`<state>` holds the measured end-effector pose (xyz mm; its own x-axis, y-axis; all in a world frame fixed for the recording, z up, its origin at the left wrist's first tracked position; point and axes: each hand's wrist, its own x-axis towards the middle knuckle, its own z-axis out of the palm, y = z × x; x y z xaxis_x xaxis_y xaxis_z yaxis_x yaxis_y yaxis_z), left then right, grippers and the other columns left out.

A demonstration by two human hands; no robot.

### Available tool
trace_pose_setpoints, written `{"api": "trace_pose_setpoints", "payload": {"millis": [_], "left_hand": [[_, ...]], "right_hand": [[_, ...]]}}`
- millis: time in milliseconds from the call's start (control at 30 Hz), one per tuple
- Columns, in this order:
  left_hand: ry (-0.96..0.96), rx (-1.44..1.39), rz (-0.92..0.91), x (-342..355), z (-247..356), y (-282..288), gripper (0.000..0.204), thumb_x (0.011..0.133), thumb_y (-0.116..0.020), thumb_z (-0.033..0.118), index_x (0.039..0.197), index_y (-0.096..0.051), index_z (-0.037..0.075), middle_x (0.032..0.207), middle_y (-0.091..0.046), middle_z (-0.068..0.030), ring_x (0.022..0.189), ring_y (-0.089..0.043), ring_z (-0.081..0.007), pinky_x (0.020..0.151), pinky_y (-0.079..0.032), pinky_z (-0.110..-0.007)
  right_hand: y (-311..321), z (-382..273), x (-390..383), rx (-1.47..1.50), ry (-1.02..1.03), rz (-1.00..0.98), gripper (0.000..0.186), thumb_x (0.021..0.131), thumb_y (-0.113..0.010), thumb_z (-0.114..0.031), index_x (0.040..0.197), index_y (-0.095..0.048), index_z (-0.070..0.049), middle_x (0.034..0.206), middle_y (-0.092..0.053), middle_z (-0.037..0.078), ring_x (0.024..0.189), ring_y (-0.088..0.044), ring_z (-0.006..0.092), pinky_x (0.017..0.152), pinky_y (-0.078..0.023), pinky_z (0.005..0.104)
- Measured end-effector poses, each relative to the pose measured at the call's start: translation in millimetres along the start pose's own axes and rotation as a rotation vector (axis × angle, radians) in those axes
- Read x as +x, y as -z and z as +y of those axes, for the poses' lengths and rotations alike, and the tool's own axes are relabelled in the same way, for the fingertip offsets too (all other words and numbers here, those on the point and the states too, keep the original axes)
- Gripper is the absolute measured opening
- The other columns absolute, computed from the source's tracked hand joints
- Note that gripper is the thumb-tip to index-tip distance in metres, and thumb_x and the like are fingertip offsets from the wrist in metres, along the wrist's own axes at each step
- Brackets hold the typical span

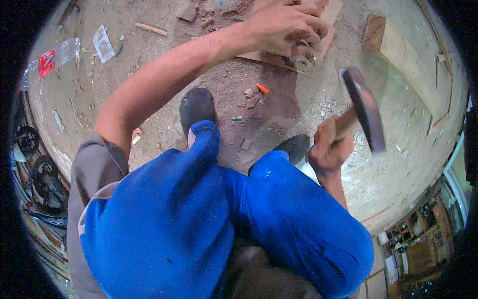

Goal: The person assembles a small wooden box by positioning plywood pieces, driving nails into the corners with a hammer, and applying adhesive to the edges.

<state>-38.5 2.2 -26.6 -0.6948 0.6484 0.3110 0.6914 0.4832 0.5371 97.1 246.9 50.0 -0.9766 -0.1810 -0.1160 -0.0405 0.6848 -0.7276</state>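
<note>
My right hand [332, 147] is wrapped round the short wooden handle of a hammer [363, 109]. Its dark, long head is raised above the ground to the right of my shoe and is a little blurred. Farther off, my left hand [289, 31] reaches out with its fingers bent and pinched together, low over a thin wooden board [332, 14] lying on the dirt. Something small and pale shows at the fingertips, too unclear to name. Part of the board is hidden beneath that hand.
A thick wooden beam [406, 60] lies at the right. An orange plastic cap [262, 88] and small stones are scattered before my shoes. On the far left lies a clear plastic wrapper with a red label [47, 63]. Wheels [46, 182] stand at the left edge.
</note>
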Motion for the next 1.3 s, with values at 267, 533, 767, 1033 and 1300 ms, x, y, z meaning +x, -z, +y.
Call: {"api": "trace_pose_setpoints", "payload": {"millis": [267, 533, 767, 1033, 1300], "left_hand": [[-0.034, 0.049, 0.071, 7.8, -8.3, 2.9, 0.017, 0.073, -0.075, 0.029, 0.087, -0.071, 0.02, 0.11, -0.063, 0.0037, 0.116, -0.054, -0.019, 0.097, -0.033, -0.048], [-0.022, 0.036, 0.034, 9.8, -4.7, 7.5, 0.018, 0.072, -0.073, 0.023, 0.09, -0.074, 0.019, 0.116, -0.064, 0.0024, 0.119, -0.053, -0.0215, 0.098, -0.036, -0.049], [-0.038, 0.021, 0.05, 12.4, -5.1, 9.0, 0.014, 0.073, -0.073, 0.018, 0.086, -0.075, 0.015, 0.114, -0.062, 0.0012, 0.118, -0.053, -0.0206, 0.098, -0.035, -0.044], [-0.098, 0.104, 0.054, 7.9, 2.5, 19.1, 0.04, 0.071, -0.077, 0.028, 0.108, -0.069, 0.015, 0.124, -0.059, -0.0026, 0.125, -0.05, -0.0242, 0.1, -0.034, -0.047], [-0.268, 0.08, -0.062, 30.7, -19.8, 16.9, 0.029, 0.081, -0.072, 0.029, 0.104, -0.069, 0.013, 0.13, -0.061, -0.0068, 0.135, -0.046, -0.0278, 0.105, -0.034, -0.052]], "right_hand": [[10.8, -27.0, 12.6, -0.243, -0.117, -0.156, 0.019, 0.1, -0.057, -0.009, 0.106, -0.062, 0.008, 0.092, -0.068, 0.028, 0.085, -0.071, 0.0356, 0.066, -0.051, 0.0442], [1.8, -22.8, 22.1, -0.261, -0.39, -0.264, 0.02, 0.102, -0.058, -0.016, 0.1, -0.062, 0.004, 0.078, -0.069, 0.019, 0.069, -0.068, 0.0269, 0.059, -0.049, 0.0425], [17.0, -16.0, 2.8, 0.177, -0.292, -0.007, 0.022, 0.102, -0.06, -0.019, 0.11, -0.06, 0.001, 0.074, -0.064, 0.009, 0.064, -0.059, 0.014, 0.058, -0.049, 0.0342], [23.4, -4.6, -13.4, 0.033, -0.132, -0.123, 0.022, 0.101, -0.062, -0.017, 0.118, -0.062, -0.004, 0.076, -0.064, 0.011, 0.063, -0.059, 0.0171, 0.059, -0.048, 0.0335], [23.1, 7.1, -23.8, -0.136, -0.087, -0.181, 0.033, 0.1, -0.062, -0.022, 0.124, -0.058, 0.0, 0.095, -0.068, 0.021, 0.074, -0.07, 0.0305, 0.062, -0.053, 0.0403]]}}
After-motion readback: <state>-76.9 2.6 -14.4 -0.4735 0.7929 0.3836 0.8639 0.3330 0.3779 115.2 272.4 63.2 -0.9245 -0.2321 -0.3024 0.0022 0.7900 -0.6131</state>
